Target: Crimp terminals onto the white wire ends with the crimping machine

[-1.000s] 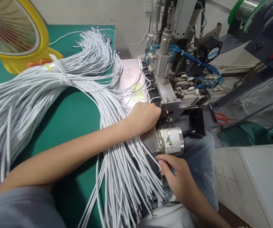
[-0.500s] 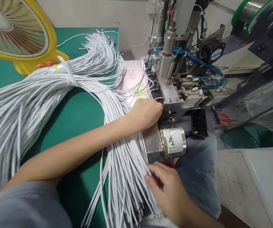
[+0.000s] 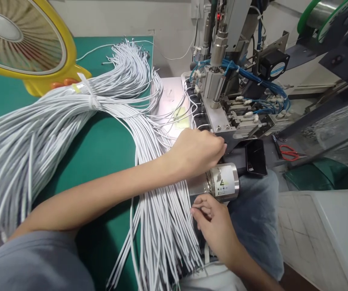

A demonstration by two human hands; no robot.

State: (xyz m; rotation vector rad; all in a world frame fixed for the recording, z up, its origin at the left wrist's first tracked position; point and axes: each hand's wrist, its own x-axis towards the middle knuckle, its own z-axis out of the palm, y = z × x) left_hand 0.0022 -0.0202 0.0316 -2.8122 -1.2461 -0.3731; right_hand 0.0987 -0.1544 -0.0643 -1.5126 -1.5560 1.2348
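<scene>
from where i stand, with the machine as landmark: a yellow fan is well to its left, on the green table. between fan and machine lie the white cables, gathered by a white tie; one portion fans out under the left forearm, and a few strands loop into the machine's left edge. the left hand is curled into a loose fist at the machine's near corner; whether it grips a cable is hidden. the right hand, nearer the wearer, has thumb and fingers drawn together beside the outermost cables; a firm hold cannot be confirmed. a metal canister sits just off the machine's near side, a black tray right of it.

risks, in my judgement: the forearm across the cables could drag seated strands loose; crossed lengths could tangle when pulled; fingers near the moving parts could be pinched.
</scene>
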